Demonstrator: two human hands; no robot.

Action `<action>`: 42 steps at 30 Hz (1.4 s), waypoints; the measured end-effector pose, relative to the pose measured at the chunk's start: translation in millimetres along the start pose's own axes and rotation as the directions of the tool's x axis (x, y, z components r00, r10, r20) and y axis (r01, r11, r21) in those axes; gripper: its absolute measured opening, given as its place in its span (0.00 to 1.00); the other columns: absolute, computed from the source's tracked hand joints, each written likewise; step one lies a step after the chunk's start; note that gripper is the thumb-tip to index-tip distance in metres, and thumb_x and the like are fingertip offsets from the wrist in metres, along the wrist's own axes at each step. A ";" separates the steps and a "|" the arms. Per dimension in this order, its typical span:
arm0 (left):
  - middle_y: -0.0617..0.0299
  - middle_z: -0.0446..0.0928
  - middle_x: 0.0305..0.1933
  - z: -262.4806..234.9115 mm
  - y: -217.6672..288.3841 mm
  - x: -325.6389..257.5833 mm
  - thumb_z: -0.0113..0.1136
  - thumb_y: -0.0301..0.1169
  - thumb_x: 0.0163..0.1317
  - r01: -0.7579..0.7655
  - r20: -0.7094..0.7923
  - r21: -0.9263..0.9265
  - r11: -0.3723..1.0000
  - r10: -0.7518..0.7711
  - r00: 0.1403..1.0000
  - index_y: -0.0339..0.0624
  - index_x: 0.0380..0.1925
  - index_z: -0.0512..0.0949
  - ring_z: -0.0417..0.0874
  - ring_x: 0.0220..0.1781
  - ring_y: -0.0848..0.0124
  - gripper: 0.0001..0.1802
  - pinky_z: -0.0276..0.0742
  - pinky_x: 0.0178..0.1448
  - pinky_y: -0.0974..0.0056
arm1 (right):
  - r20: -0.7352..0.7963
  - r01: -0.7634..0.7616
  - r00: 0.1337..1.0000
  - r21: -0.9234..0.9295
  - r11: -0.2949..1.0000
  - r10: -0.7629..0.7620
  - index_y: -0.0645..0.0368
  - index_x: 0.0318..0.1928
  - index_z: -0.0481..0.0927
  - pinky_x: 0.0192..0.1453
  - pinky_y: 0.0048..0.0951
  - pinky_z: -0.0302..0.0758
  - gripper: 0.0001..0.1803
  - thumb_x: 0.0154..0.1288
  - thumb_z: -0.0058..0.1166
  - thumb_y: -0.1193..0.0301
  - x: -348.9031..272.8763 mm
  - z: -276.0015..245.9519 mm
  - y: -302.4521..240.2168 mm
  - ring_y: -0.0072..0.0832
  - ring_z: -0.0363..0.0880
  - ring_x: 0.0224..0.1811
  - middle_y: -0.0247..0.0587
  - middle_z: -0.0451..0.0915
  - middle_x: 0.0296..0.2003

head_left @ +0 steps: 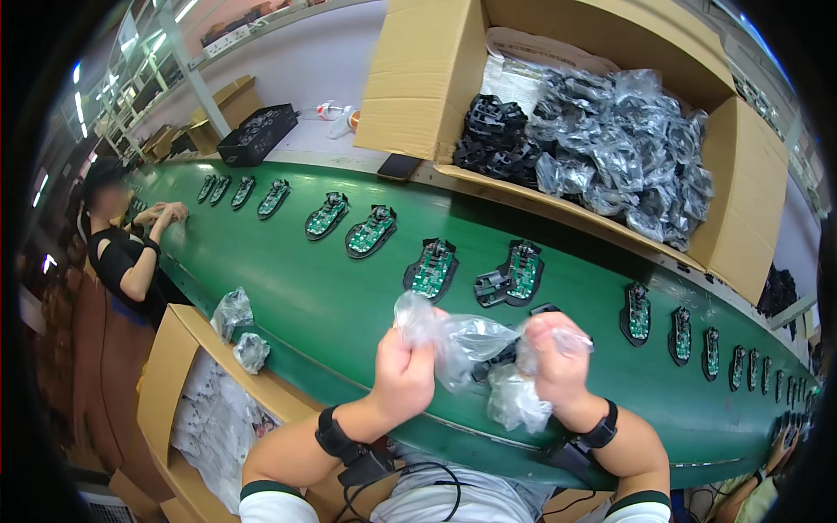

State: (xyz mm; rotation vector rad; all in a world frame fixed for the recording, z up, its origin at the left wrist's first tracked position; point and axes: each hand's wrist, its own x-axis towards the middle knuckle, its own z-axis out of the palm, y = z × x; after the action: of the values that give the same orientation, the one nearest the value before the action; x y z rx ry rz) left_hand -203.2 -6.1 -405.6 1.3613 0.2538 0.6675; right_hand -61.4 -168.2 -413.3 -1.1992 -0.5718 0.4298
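Over the green conveyor belt (296,296), our left hand (403,370) and right hand (558,362) each pinch the clear plastic bag (471,344); pull evenly, sparing the black part (495,357), apparently inside.

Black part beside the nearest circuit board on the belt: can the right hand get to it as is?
Probably not yet: the right hand is busy gripping the plastic bag with the left hand, though nothing blocks the black part.

There is a single view, taken from my head and looking steeply down and forward over the green conveyor belt (305,296), which bends across the picture in the fisheye. My left hand (403,370) and right hand (558,362) sit close under the lens, on my side of the belt. Beyond the belt, the open cardboard box (418,78) stands farther off, and the rim is dark.
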 end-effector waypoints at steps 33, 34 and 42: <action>0.56 0.79 0.40 -15.0 17.9 15.6 0.73 0.30 0.54 -0.379 0.238 0.727 0.572 0.309 0.921 0.40 0.45 0.80 0.79 0.31 0.66 0.18 0.77 0.36 0.62 | 0.370 -0.067 0.917 -0.218 0.974 0.146 0.64 0.41 0.83 0.34 0.19 0.69 0.05 0.71 0.60 0.74 25.8 29.1 -49.8 0.11 0.73 0.31 0.26 0.81 0.30; 0.56 0.79 0.37 -16.6 14.8 16.3 0.71 0.28 0.56 -0.342 0.220 0.726 0.597 0.270 0.937 0.40 0.45 0.80 0.79 0.30 0.67 0.16 0.76 0.35 0.64 | 0.366 -0.071 0.918 -0.230 0.971 0.154 0.64 0.41 0.83 0.34 0.19 0.69 0.05 0.71 0.60 0.74 26.1 28.8 -50.6 0.11 0.73 0.31 0.26 0.81 0.30; 0.67 0.79 0.32 -17.4 7.9 20.6 0.57 0.23 0.73 -0.173 -0.080 0.341 0.924 0.212 0.974 0.35 0.42 0.77 0.77 0.32 0.81 0.03 0.75 0.38 0.72 | 0.314 -0.099 0.937 -0.181 0.979 0.153 0.63 0.40 0.83 0.35 0.18 0.69 0.05 0.70 0.61 0.74 32.9 11.7 -47.0 0.11 0.73 0.31 0.26 0.81 0.30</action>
State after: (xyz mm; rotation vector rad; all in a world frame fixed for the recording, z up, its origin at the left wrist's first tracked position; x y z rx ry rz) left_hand -198.5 20.4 -397.5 1.6888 0.3393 0.8994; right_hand -42.3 -154.6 -359.6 -1.3354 -0.8308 0.7114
